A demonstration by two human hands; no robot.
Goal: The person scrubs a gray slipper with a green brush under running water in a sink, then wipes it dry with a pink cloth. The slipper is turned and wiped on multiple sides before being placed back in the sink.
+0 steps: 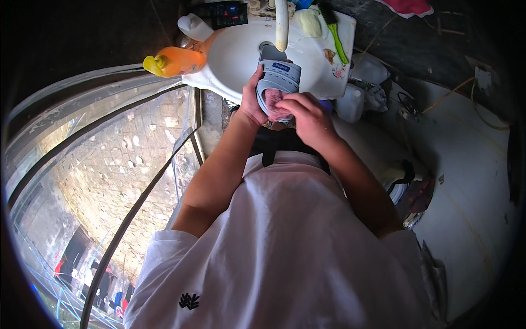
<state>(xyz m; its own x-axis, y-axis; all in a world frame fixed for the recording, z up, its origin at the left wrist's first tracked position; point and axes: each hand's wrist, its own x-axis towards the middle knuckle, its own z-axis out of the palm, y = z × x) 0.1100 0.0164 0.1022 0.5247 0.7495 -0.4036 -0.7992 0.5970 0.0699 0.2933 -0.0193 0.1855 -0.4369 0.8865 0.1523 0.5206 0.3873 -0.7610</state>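
Over the near edge of a white washbasin [230,57], my left hand [251,96] grips a grey slide sandal [279,78] along its left side. The sandal's strap faces up, and one end of it reaches under the tip of a white faucet spout [281,24]. A pink cloth [274,103] lies against the sandal at the end nearest me. The fingers of my right hand [306,111] pinch this cloth and press it on the sandal. Part of the cloth is hidden beneath those fingers.
An orange bottle [176,61] with a yellow cap and a white bottle [195,28] stand on the basin's left. A green-handled brush [337,41] lies on its right rim, near a pale soap-like lump [310,24]. Below right is a translucent jug [350,103]. A window is at left.
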